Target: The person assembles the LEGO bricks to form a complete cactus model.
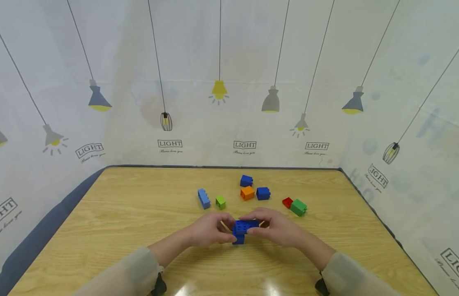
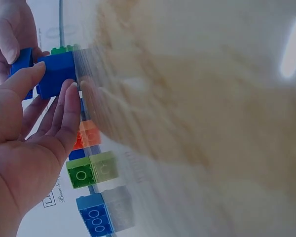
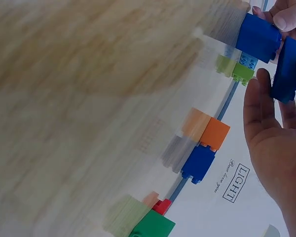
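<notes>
Near the middle of the table, my left hand [image 1: 212, 229] grips a thick blue building brick [image 2: 57, 74] between thumb and fingers. My right hand [image 1: 279, 228] holds a flatter, longer blue brick [image 3: 287, 69] just above its studs. In the right wrist view this upper brick is tilted, and a narrow gap shows between the two. From the head view the upper brick's studs face up, and it partly covers the lower brick [image 1: 238, 239]. The fingers hide parts of both bricks.
Loose bricks lie beyond the hands: light blue [image 1: 204, 199], lime green [image 1: 220, 202], orange [image 1: 247, 193], and two dark blue ones [image 1: 246, 181]. To the right, a red brick [image 1: 287, 202] sits against a green brick [image 1: 298, 207]. A lamp-printed curtain [image 1: 200, 123] encloses the wooden table [image 1: 148, 197].
</notes>
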`<state>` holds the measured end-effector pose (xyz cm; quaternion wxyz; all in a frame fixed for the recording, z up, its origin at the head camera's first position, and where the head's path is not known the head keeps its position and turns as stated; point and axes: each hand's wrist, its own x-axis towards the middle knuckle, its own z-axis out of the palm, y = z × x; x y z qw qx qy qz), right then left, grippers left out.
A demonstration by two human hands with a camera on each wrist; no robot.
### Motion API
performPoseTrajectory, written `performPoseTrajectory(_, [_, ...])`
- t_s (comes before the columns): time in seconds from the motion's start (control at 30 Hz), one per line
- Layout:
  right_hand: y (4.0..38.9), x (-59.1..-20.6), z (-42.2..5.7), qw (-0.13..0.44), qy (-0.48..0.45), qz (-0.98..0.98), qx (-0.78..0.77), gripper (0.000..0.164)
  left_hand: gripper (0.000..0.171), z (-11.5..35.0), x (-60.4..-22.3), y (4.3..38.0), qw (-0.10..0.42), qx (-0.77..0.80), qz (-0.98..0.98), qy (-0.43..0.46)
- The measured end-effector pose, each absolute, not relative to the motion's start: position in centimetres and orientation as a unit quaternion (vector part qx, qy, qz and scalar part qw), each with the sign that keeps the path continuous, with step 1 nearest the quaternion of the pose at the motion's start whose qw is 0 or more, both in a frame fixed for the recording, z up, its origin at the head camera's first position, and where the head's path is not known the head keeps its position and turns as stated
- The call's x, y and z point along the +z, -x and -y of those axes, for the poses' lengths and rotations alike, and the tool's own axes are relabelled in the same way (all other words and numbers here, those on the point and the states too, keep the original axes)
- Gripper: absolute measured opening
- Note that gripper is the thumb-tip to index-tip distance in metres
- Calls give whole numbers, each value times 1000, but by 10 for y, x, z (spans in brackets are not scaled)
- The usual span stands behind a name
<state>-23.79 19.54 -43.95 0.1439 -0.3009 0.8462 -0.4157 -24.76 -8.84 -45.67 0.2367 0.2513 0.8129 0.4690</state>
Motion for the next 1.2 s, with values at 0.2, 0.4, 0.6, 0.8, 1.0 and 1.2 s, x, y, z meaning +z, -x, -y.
performPoseTrajectory(0.2, [240, -440, -193, 153, 300, -846, -413, 35, 30, 89, -457, 248, 235, 471, -812, -251])
performPoseTrajectory(0.4, [240, -442, -192, 160, 295, -841, -425, 34, 29, 88, -456, 248, 233, 471, -812, -255])
performPoseTrajectory(0.6, [241, -445, -192, 165, 290, -841, -426, 34, 37, 89, -456, 247, 216, 485, -808, -254])
performPoseTrajectory(0.8, [242, -446, -192, 167, 289, -837, -433, 35, 33, 91, -456, 247, 195, 498, -806, -254])
performPoseTrajectory(1.0, [243, -443, -189, 170, 269, -842, -436, 35, 25, 93, -456, 247, 198, 507, -800, -252])
performPoseTrajectory(1.2, [244, -444, -189, 174, 255, -843, -440, 32, 22, 93, -454, 245, 194, 511, -798, -255])
